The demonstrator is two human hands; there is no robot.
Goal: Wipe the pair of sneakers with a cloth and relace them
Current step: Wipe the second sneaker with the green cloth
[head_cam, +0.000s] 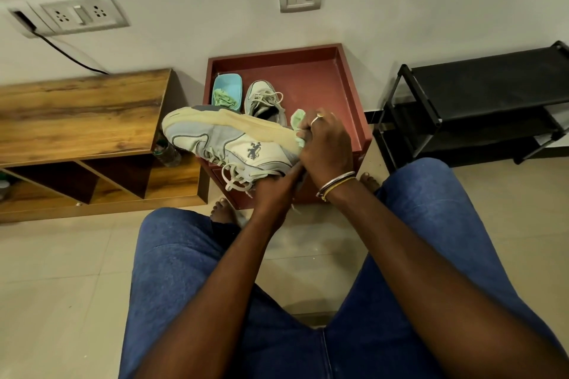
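Wood-grain shelf (80,114) at left. Held sneaker (228,141) lies tilted, cream rubber sole up, frayed laces dangling; left hand (272,194) grips its collar. 2nd sneaker (261,98) sits upright on red rimmed table (317,86). Right hand (328,144) clutches crumpled green cloth (298,116) against the heel.

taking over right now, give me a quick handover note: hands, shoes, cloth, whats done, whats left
Left hand: grips the first sneaker from below, near its opening.
Right hand: grips the green cloth against that sneaker's heel.
First sneaker: on its side over the front of the red table, sole toward the wall, laces threaded but loose.
Second sneaker: upright on the red table, laced, beside the blue tub holding a spare cloth.
Done: wiping under way; how much cannot be told.
Left: finish the wipe, the second sneaker, then relace both.
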